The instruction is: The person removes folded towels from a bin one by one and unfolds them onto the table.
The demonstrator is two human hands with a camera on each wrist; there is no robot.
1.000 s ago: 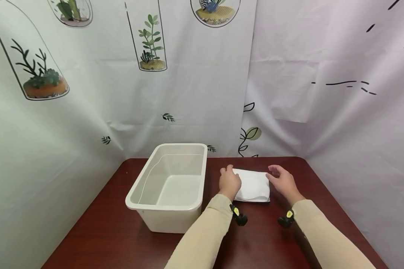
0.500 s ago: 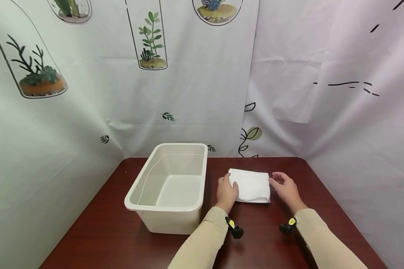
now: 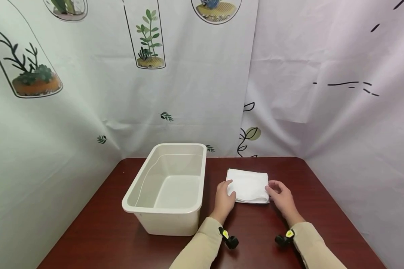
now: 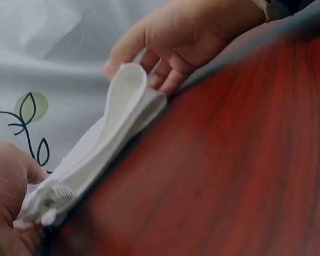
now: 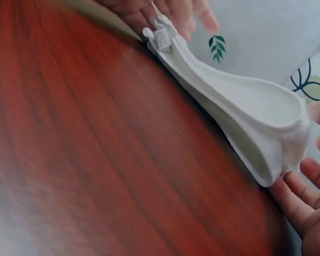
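A folded white towel [image 3: 248, 185] lies flat on the table, its layered front fold bulging slightly in both wrist views. A small printed label [image 5: 162, 40] shows at its left front corner. My left hand [image 3: 224, 198] is at the towel's left edge, thumb and fingers spread about that side. At the opposite edge, my right hand [image 3: 282, 197] touches the side with relaxed, bent fingers. In the left wrist view, the right thumb tip meets the top of the fold, and the other fingertips sit behind it. Part of the left fingers is hidden there.
A deep cream plastic basin [image 3: 164, 211] stands left of the towel, close to my left forearm. The dark red wooden table [image 3: 252, 239] ends at a back edge against a white curtain [image 3: 202, 93] with plant prints. Cameras [image 3: 229, 239] are strapped to both wrists.
Both hands have slid toward me along the towel's sides, and the right hand has come in to its edge. The towel stays flat, in nearly the same place.
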